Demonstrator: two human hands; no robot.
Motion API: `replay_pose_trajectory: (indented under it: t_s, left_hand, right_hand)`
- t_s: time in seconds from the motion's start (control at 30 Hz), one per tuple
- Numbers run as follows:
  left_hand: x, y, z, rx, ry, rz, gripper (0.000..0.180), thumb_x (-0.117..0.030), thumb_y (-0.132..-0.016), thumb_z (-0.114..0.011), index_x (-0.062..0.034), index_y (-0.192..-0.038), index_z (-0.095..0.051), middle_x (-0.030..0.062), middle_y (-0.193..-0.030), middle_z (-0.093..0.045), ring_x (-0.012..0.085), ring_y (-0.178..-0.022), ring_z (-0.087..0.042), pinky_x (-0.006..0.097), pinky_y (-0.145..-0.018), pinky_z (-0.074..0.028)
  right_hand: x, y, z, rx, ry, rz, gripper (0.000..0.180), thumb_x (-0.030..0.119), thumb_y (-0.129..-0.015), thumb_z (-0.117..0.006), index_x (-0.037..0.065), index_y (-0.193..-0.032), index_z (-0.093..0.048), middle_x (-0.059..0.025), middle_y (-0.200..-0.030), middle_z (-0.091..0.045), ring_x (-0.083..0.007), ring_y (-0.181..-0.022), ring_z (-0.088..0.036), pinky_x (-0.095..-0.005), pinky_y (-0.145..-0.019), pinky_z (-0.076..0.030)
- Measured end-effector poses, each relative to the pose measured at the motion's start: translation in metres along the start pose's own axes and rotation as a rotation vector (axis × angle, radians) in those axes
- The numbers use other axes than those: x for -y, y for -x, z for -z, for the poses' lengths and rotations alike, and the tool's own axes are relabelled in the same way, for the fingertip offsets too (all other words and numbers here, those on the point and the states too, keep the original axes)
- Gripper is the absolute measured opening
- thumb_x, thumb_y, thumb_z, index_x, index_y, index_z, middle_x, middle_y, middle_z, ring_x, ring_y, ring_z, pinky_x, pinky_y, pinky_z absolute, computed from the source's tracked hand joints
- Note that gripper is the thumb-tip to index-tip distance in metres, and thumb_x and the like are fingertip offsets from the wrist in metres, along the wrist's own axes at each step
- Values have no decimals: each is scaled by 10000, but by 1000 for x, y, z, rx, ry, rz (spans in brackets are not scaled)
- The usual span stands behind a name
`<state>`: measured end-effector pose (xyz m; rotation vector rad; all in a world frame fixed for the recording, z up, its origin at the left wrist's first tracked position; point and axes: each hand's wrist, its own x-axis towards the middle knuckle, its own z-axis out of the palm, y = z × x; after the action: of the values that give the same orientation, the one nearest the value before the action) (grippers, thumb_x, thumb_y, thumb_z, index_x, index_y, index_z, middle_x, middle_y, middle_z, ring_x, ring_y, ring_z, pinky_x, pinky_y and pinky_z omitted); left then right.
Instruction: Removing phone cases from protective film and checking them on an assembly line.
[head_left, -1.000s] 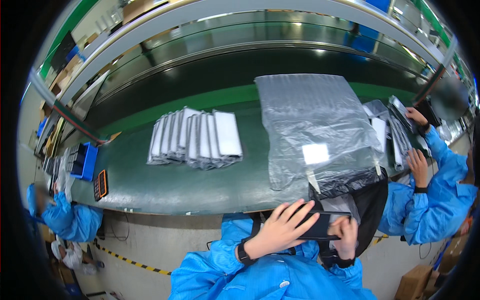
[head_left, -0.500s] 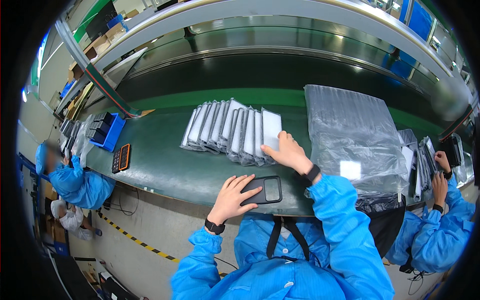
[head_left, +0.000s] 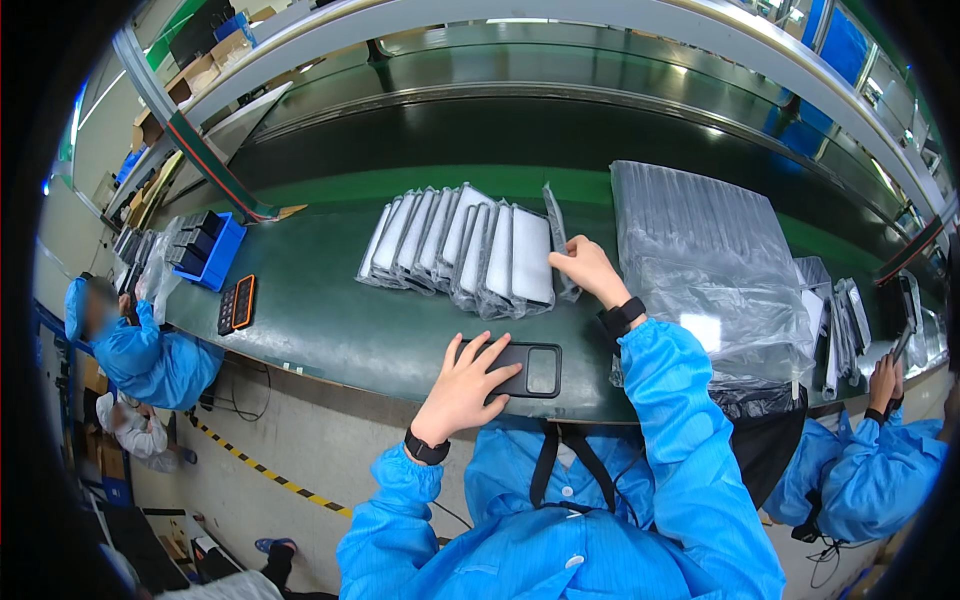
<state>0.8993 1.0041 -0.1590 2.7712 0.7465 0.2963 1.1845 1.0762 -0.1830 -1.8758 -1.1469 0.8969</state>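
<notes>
A black phone case [head_left: 543,371] with a large rectangular cutout at its right end lies flat near the bench's front edge. My left hand [head_left: 458,388] rests on its left part, fingers spread. Behind it, a leaning row of flat, plastic-bagged pieces [head_left: 462,245] shows white faces and dark edges. At the row's right end, my right hand [head_left: 592,270] pinches one bagged piece [head_left: 556,222], which stands almost on edge, apart from the others. What is inside that bag cannot be made out.
A big clear plastic bag of stacked pieces [head_left: 700,240] lies to the right. On the left are an orange-and-black calculator-like device [head_left: 237,304] and a blue bin [head_left: 222,250]. Co-workers in blue sit at both sides. A conveyor [head_left: 480,135] runs behind.
My right hand has drawn the end bagged piece away from the row and tipped it up on edge. My left hand stays on the phone case, its fingers slightly shifted.
</notes>
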Motion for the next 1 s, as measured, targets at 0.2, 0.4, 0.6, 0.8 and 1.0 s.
replay_pose_trajectory:
  t_s: [0.2,0.4,0.6,0.8,1.0]
  left_hand:
    - [-6,0,20,-316,192,100,537,-381,-826,-577,-43,-1238,-509,137,-1257,-492,315,-1132,-468,398,-984,-328]
    - [-26,11,34,-612,1524,283,650,-490,-945,-342,28,-1337,-316,157,-1229,-494,209,-1087,-522,361,-934,-413]
    - [-49,28,41,-480,1513,498,257,-155,-931,-499,22,-1117,-506,51,-881,-601,69,-607,-545,190,-441,-412]
    - [-50,39,27,-492,1218,492,305,-244,-948,-490,36,-1040,-570,57,-803,-602,75,-664,-535,197,-540,-419]
    - [-64,38,6,-622,1283,454,516,-361,-997,-326,96,-1122,-529,103,-976,-615,138,-878,-556,267,-793,-430]
  right_hand:
    - [30,59,13,-304,402,539,301,87,-799,-505,4,-1086,-542,-230,-884,-614,-405,-808,-589,-486,-712,-483]
    - [51,185,21,-220,628,1136,491,33,-693,-560,114,-1177,-584,-91,-1019,-558,-278,-938,-547,-375,-788,-477]
    - [39,226,36,-248,544,1020,429,89,-722,-658,93,-1147,-597,-145,-1225,-465,-328,-1154,-434,-440,-963,-373]
    - [-3,246,21,66,-684,246,468,174,-797,-674,-31,-1187,-512,-153,-1299,-421,-237,-1214,-410,-373,-1022,-314]
    - [-49,252,17,490,-932,-136,380,104,-827,-643,-50,-1156,-532,-106,-1038,-618,-209,-1006,-572,-360,-932,-414]
